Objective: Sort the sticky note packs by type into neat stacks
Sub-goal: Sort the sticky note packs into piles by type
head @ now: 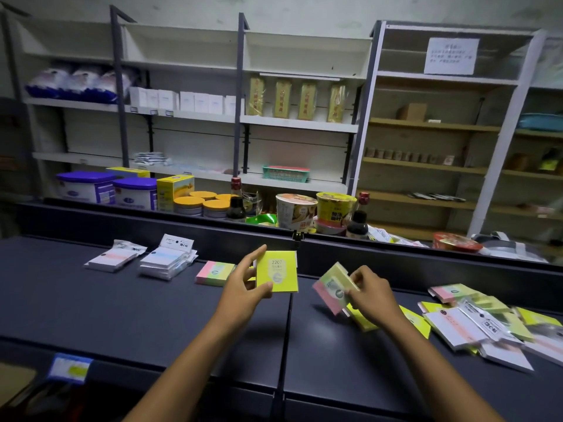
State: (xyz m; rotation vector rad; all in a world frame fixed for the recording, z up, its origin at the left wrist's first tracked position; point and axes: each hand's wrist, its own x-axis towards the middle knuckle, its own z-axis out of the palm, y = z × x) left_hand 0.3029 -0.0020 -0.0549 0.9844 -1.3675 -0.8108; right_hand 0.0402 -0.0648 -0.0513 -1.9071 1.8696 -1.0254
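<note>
My left hand (243, 284) holds a yellow sticky note pack (278, 271) marked 2207, lifted above the dark shelf top (137, 306). My right hand (370, 296) grips a pink-and-green pack (330, 287), tilted in the air. On the shelf at the left lie a stack of white packs with a pink band (111, 259), a stack of white packs with a blue band (167, 261), and a pink-and-green stack (213, 273). A mixed heap of packs (487, 327) spreads at the right, and another yellow pack (362, 321) lies under my right hand.
A raised dark rail (365, 254) runs behind the shelf top. Beyond it stand tins, noodle cups (297, 214) and sauce bottles (358, 220), then wall shelving with boxes. A price label (70, 367) hangs on the front edge.
</note>
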